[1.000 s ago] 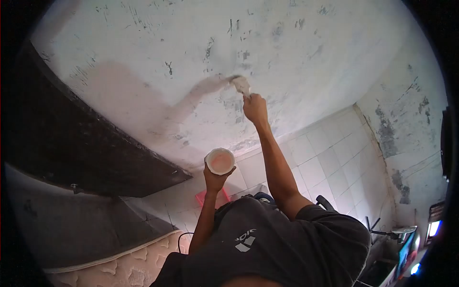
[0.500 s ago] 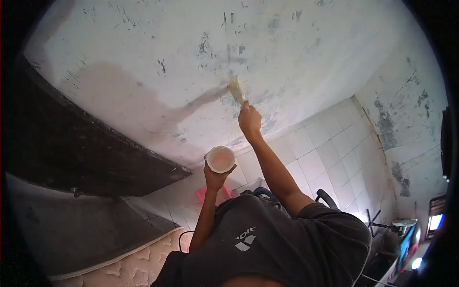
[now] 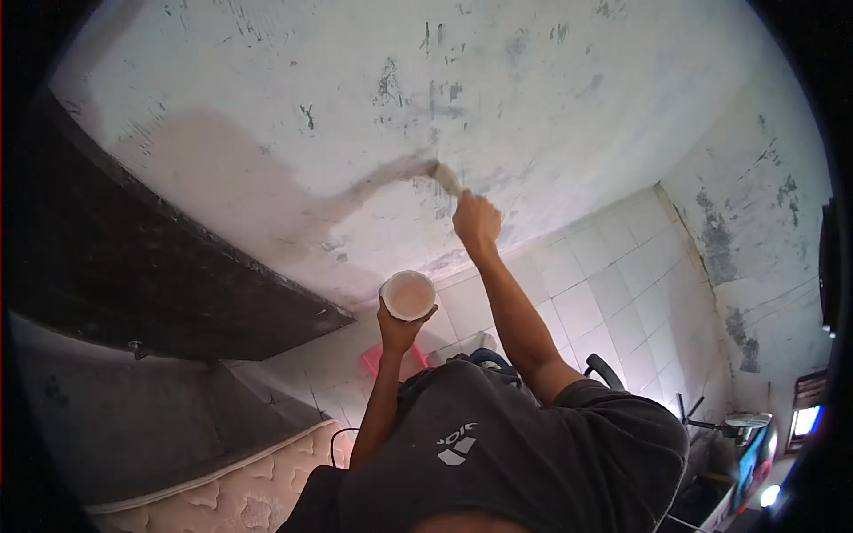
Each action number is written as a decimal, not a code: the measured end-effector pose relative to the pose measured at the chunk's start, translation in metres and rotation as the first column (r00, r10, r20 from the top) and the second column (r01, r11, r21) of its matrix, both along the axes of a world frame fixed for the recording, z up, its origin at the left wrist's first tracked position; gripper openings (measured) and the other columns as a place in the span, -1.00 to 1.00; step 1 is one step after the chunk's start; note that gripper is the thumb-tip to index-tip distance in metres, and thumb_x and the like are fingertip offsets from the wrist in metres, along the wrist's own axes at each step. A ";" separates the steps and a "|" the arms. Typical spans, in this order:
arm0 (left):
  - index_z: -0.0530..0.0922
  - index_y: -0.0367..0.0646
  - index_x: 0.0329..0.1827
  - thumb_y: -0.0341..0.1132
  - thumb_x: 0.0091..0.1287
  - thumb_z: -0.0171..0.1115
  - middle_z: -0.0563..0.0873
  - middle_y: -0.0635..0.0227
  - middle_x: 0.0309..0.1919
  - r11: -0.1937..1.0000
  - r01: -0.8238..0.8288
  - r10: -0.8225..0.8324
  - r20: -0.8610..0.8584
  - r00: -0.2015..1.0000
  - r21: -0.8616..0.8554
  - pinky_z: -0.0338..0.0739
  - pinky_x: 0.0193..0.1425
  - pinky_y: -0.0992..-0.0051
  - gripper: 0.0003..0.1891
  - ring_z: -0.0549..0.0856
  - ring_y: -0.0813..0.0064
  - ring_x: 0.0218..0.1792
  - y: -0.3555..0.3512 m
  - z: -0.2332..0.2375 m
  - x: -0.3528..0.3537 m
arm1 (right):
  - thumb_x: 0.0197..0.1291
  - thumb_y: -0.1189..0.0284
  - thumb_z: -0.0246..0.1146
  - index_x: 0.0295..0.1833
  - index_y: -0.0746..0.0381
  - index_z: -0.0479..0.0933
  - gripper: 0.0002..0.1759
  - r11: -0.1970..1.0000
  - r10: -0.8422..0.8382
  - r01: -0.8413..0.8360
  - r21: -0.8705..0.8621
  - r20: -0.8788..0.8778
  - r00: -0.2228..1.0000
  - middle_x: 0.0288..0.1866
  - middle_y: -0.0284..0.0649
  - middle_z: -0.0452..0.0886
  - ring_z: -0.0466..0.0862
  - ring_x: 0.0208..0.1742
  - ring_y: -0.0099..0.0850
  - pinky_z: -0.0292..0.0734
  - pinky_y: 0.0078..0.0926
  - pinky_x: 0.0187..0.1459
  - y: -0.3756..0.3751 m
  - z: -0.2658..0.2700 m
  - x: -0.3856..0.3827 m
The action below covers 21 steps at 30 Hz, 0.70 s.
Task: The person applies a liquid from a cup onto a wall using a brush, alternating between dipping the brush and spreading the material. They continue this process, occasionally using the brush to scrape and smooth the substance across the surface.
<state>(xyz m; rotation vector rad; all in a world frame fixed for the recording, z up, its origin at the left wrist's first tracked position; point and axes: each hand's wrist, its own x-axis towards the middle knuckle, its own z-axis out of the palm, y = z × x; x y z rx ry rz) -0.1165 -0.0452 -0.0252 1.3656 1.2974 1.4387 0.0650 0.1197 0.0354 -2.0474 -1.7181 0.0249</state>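
Wrapped round the handle of a paintbrush [image 3: 447, 178], my right hand [image 3: 478, 219] is closed at arm's length. The pale bristles touch the patchy white wall [image 3: 498, 115], at the end of a darker, damp-looking streak. My left hand [image 3: 400, 330] grips a white tub [image 3: 409, 296] from below, near my chest. Inside the tub is a pale pinkish liquid. A broad pinkish-grey patch [image 3: 222, 169] covers the wall to the left of the streak, and dark scuffs and flaked spots mark the surface around the brush.
A dark curved panel [image 3: 169, 258] juts in at the left, above a quilted mattress [image 3: 240, 489]. White floor tiles [image 3: 586, 284] run along the wall's base. A pink object [image 3: 410, 360] lies beyond my left wrist. At the right stands a second scuffed wall [image 3: 755, 231].
My right hand and the brush have moved slightly down and to the right, and the brush leans further left. The dark streak now looks wider near the bristles. The tub stays in place.
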 end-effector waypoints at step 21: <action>0.43 -0.21 0.21 -0.34 -0.12 0.74 0.68 0.21 0.04 0.999 0.032 -0.032 -0.040 0.999 -0.011 0.58 0.21 0.30 -0.19 0.67 0.32 0.08 0.000 -0.003 0.001 | 0.35 0.38 0.15 0.15 0.14 0.56 -0.70 0.977 0.004 -0.009 0.212 0.026 1.000 -0.23 -0.09 0.66 0.73 -0.35 -0.05 0.60 -0.02 -0.35 0.010 0.001 -0.002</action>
